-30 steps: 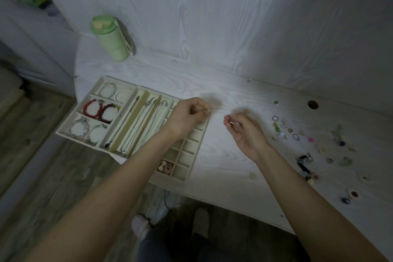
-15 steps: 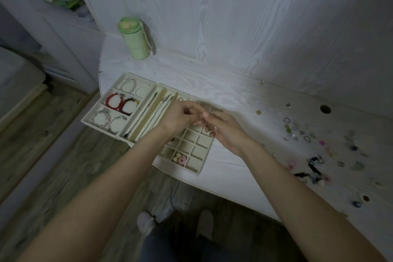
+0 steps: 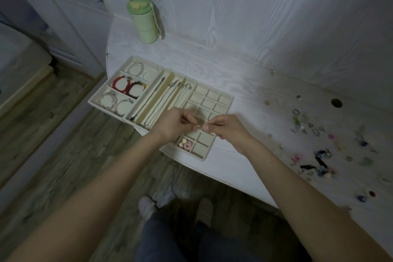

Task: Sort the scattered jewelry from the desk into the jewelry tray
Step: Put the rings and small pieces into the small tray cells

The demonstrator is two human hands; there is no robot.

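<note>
Your jewelry tray (image 3: 227, 99) sits at the desk's left end, a cream, velvety tray lying flat and turned at a slant, its near corner reaching the desk's front edge. Its left section holds bracelets (image 3: 129, 88), pale ones, red beaded ones and clear ones, in three compartments. The middle slots carry thin necklaces (image 3: 157, 100) laid lengthwise. Its right grid of small squares is mostly bare, with pink and cream pieces (image 3: 185, 144) in one near cell. Your scattered jewelry (image 3: 314, 134), rings and small coloured bits, lies well apart to the right.
</note>
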